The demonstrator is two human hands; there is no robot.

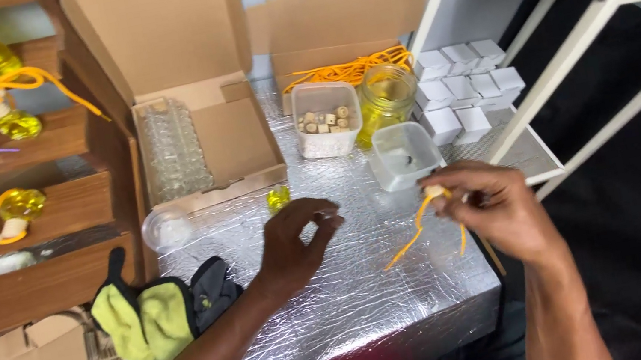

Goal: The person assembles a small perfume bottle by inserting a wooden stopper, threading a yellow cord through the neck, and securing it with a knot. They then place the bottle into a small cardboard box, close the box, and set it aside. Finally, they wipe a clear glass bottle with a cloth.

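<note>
A thin orange cord (pixel 418 229) hangs in loose loops near the silver table's front edge, topped by a small pale cork (pixel 432 191).

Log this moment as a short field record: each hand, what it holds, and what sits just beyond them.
left hand: left hand raised over the silver foil-covered table, fingers curled, nothing clearly held
right hand: right hand pinching a small cork stopper with orange cord
near left hand: small yellow glass bottle; yellow-grey glove
beyond right hand: clear square plastic tub; glass jar of yellow liquid
</note>
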